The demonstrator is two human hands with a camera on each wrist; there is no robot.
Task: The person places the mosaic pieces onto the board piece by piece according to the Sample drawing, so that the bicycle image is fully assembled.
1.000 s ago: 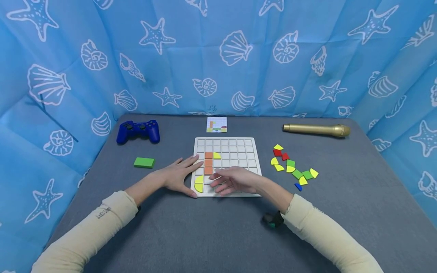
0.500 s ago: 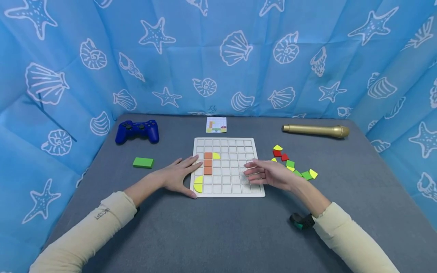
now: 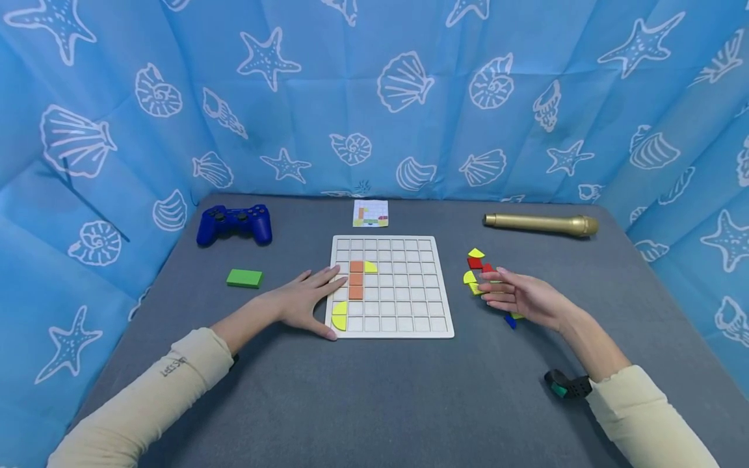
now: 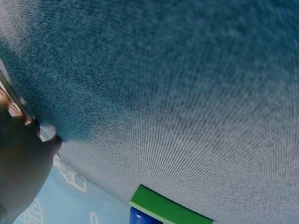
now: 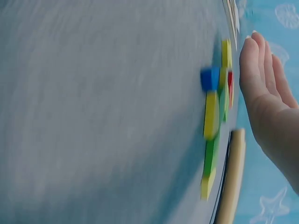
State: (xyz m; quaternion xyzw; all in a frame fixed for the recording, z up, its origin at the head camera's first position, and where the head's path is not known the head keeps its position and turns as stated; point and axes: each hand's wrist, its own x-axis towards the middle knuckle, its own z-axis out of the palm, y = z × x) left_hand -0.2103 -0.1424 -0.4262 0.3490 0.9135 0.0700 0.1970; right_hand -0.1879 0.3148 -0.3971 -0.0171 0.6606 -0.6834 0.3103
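Observation:
My left hand (image 3: 304,303) rests with spread fingers along the left edge of a white grid board (image 3: 404,286). Set into the board are several orange square tiles (image 3: 356,279) in a column, a yellow quarter-circle tile (image 3: 370,267) beside the top one, and two yellow tiles (image 3: 339,315) at the lower left. My right hand (image 3: 529,300) is over the loose tiles right of the board, fingers extended and holding nothing. Red tiles (image 3: 475,262), yellow tiles (image 3: 470,277) and a blue tile (image 3: 511,322) show around it; the hand hides others. In the right wrist view, green tiles (image 5: 211,156) stand below the hand.
A pattern card (image 3: 370,213) lies behind the board. A blue game controller (image 3: 235,225) and a green block (image 3: 244,278) are at the left. Behind the loose tiles lies a gold microphone (image 3: 541,224). A blue shell-print curtain (image 3: 363,97) borders the grey table (image 3: 374,396).
My right hand has moved from above the board's lower middle rightward to the loose tiles. My left hand stays at the board's left edge, and the tiles on the board are unchanged.

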